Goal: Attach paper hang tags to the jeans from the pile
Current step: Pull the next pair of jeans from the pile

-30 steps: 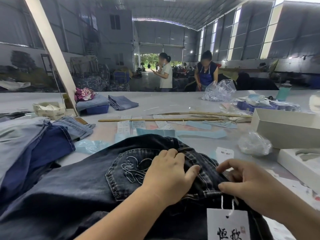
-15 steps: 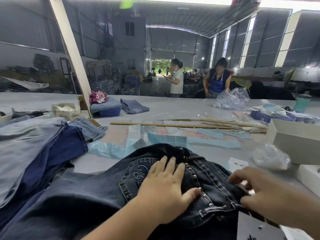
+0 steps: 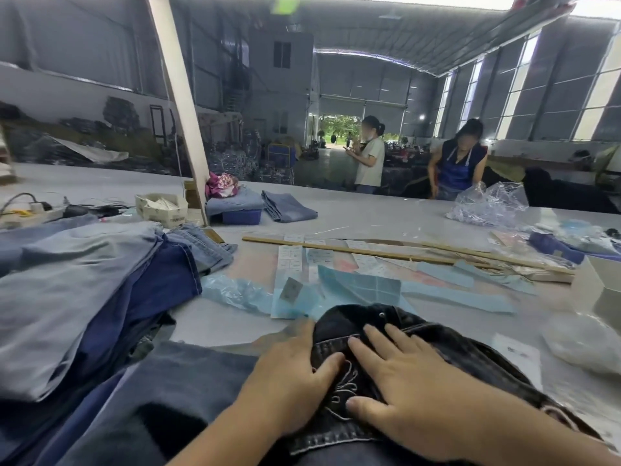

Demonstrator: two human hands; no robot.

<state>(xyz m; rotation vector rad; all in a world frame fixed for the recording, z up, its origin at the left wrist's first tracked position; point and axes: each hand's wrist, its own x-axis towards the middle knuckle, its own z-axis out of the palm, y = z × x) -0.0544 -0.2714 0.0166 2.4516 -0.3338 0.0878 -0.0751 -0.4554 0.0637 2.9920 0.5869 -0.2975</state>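
Jeans (image 3: pixel 447 348) of dark denim are pressed flat on the table (image 3: pixel 386 216) by 2 hands. Left hand (image 3: pixel 289 375) and right hand (image 3: pixel 403 391) are laid with fingers straight and spread, nothing pinched.

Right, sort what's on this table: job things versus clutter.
Job:
- dark jeans, under left hand and right hand
- jeans pile
- white tag

Clutter:
- wooden sticks
- clear plastic bag
- blue paper strips
- power strip

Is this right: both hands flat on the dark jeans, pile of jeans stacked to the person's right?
Not quite. In the head view the pile of jeans is on the person's left. Both the left hand and right hand do lie flat on the dark jeans.
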